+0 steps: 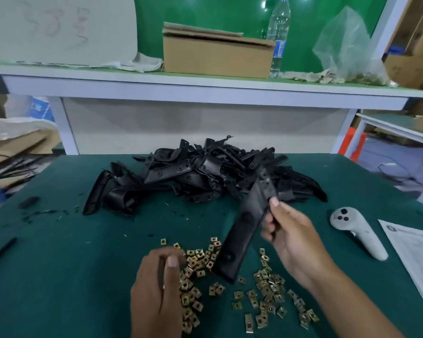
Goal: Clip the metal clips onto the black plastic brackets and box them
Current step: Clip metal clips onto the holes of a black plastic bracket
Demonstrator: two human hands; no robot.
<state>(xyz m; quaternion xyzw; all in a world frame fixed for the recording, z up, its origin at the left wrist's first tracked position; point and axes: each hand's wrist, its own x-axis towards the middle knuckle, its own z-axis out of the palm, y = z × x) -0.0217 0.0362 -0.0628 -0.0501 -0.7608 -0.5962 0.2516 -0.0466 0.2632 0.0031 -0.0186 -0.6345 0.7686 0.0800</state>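
My right hand grips a long black plastic bracket near its upper half, holding it tilted above the green table. The bracket's lower end hangs over a scatter of several brass-coloured metal clips. My left hand sits at the left edge of the clips with its fingers curled in and thumb pressed toward them; whether a clip is pinched there is hidden. A heap of black brackets lies at the middle of the table behind both hands.
A white handheld controller and a printed sheet lie at the right. On the raised shelf behind stand a cardboard box, a water bottle and a plastic bag. Black plastic scraps dot the table's left.
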